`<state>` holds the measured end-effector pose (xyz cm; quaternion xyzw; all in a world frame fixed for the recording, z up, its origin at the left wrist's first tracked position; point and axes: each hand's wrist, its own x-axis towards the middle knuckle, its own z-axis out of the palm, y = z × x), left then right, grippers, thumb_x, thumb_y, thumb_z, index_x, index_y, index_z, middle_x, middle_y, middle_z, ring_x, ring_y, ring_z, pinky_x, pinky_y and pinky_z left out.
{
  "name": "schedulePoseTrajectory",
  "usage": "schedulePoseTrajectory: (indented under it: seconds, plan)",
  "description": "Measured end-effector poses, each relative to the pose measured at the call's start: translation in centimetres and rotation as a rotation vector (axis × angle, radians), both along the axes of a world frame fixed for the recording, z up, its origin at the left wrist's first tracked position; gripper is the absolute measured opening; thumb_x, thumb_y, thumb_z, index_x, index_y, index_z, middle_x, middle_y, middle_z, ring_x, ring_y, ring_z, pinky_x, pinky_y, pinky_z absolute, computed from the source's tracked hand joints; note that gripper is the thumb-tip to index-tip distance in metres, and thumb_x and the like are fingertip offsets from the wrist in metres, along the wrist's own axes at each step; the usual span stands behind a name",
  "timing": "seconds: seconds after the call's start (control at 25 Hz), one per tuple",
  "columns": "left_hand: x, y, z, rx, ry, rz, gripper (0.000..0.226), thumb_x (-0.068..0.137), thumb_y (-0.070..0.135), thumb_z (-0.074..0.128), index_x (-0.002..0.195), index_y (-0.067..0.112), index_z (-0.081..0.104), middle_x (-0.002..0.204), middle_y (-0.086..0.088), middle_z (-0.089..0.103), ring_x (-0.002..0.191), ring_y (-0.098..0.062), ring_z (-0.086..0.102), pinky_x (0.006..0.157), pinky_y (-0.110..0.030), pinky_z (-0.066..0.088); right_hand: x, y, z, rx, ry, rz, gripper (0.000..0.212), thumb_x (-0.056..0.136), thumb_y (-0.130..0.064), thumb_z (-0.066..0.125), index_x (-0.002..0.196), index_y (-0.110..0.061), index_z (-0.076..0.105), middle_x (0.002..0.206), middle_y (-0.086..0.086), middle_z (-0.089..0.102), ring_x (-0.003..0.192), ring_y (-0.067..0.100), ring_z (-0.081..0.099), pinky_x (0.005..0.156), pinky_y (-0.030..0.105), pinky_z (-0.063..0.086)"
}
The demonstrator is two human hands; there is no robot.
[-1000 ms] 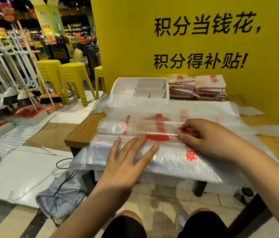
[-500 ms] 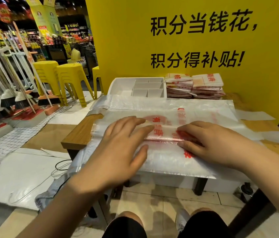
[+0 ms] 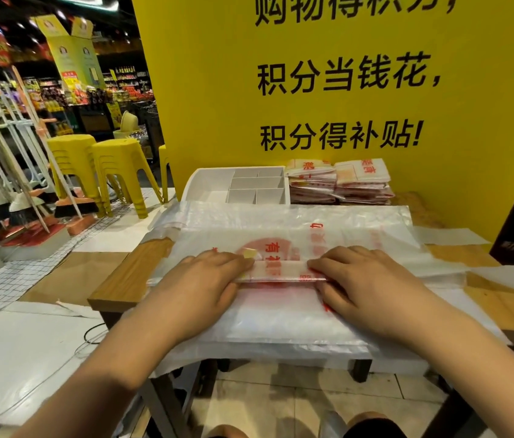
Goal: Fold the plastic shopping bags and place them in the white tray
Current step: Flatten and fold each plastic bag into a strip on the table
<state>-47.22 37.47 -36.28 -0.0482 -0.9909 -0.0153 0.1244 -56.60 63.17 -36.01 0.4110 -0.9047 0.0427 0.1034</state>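
Clear plastic bag [image 3: 281, 235] with red print lies flat across the wooden table [image 3: 123, 279]; its near edge overhangs the table front. A narrow band of the bag is folded over along its middle, running left to right between the 2 hands. Left hand [image 3: 205, 279] sits palm down on the left end of the band, fingers curled at the fold and gripping it, with the fingertips hidden at the plastic. Right hand [image 3: 366, 279] sits palm down on the right end, fingers curled likewise and gripping the same fold. The hands are apart, with a short stretch of folded band exposed between them. I cannot tell how many layers of plastic lie under the band. White tray [image 3: 211, 184] stands at the far side of the table, just beyond the bag's far edge; its right part is split by dividers into several compartments. Folded bags [image 3: 338, 181] sit in 2 stacks just to the right of the tray, against the yellow board [image 3: 312, 191] with black characters. Left of the table: yellow stools [image 3: 97, 159], stacked, and a row of brooms [image 3: 12, 200] on the floor.
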Motion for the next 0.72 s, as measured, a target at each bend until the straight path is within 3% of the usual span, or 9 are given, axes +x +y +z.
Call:
schedulePoseTrajectory:
  seconds: [0.2, 0.32, 0.4, 0.52, 0.72]
  plan:
    - [-0.1, -0.6, 0.9, 0.091, -0.036, -0.019, 0.038, 0.104, 0.037, 0.042, 0.142, 0.04, 0.047, 0.141, 0.017, 0.053, 0.128, -0.008, 0.05, 0.106, -0.028, 0.041, -0.5, 0.3, 0.9, -0.054, -0.11, -0.005, 0.034, 0.101, -0.051, 0.037, 0.13, -0.04, 0.052, 0.125, -0.015, 0.06, 0.108, 0.013, 0.058, 0.092, 0.035, 0.049]
    - [-1.2, -1.2, 2.9, 0.035, -0.193, -0.012, 0.028, 0.105, 0.04, 0.037, 0.13, 0.042, 0.052, 0.127, 0.019, 0.055, 0.113, -0.007, 0.055, 0.092, -0.028, 0.045, -1.8, 0.2, 2.7, 0.03, -0.221, 0.002, 0.026, 0.103, -0.046, 0.036, 0.116, -0.035, 0.056, 0.114, -0.009, 0.066, 0.096, 0.015, 0.058, 0.085, 0.036, 0.049]
    - [-2.7, -1.8, 4.8, 0.04, -0.324, -0.01, 0.018, 0.105, 0.043, 0.039, 0.114, 0.042, 0.054, 0.118, 0.017, 0.06, 0.104, -0.005, 0.056, 0.089, -0.029, 0.046, -3.1, -0.2, 4.2, 0.099, -0.274, -0.004, 0.023, 0.104, -0.043, 0.039, 0.116, -0.033, 0.056, 0.114, -0.005, 0.065, 0.092, 0.017, 0.054, 0.08, 0.034, 0.043]
    - [-5.2, -2.8, 7.3, 0.163, -0.437, -0.011, 0.021, 0.101, 0.047, 0.048, 0.115, 0.038, 0.061, 0.112, 0.017, 0.064, 0.102, -0.006, 0.059, 0.091, -0.029, 0.047, -5.5, -1.0, 6.0, 0.133, -0.337, -0.015, 0.028, 0.102, -0.046, 0.045, 0.124, -0.032, 0.055, 0.12, -0.005, 0.063, 0.101, 0.018, 0.055, 0.085, 0.034, 0.044]
    - [-8.4, -3.9, 6.3, 0.191, -0.311, 0.082, 0.033, 0.092, 0.055, 0.059, 0.119, 0.036, 0.062, 0.103, 0.013, 0.064, 0.091, -0.005, 0.058, 0.076, -0.023, 0.044, -8.5, -2.1, 5.6, 0.063, -0.29, -0.093, 0.046, 0.092, -0.064, 0.051, 0.122, -0.03, 0.056, 0.108, -0.005, 0.062, 0.096, 0.018, 0.058, 0.078, 0.033, 0.046]
